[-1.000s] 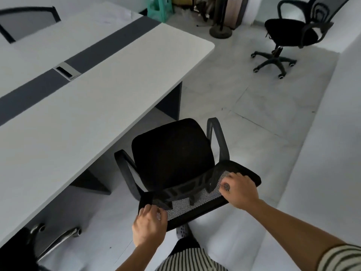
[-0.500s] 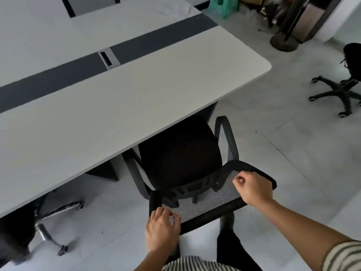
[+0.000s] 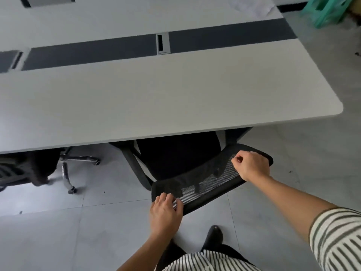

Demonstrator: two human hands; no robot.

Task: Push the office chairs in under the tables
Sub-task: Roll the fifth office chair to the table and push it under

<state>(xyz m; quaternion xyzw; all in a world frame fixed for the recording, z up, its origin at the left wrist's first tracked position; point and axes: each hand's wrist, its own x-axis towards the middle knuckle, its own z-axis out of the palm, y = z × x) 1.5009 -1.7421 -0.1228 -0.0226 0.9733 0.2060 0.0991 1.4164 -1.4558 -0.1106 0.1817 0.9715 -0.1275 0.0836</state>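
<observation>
A black office chair (image 3: 179,155) with a mesh backrest (image 3: 207,184) stands at the near edge of the long white table (image 3: 156,98). Most of its seat and the front of its armrests are hidden under the tabletop. My left hand (image 3: 166,210) grips the left end of the backrest's top edge. My right hand (image 3: 252,165) is closed over the right end of that edge.
A second chair (image 3: 27,169) with a chrome wheeled base (image 3: 68,173) sits under the table at the left. A dark strip with a cable port (image 3: 162,44) runs along the table's middle. A green stool (image 3: 328,10) stands blurred at the top right. My shoe (image 3: 214,236) is on the grey tiled floor.
The chair has rolled forward under the table with both hands on its backrest. The seat, fully visible a second ago, is now mostly covered. The view has swung left, dropping the far chair.
</observation>
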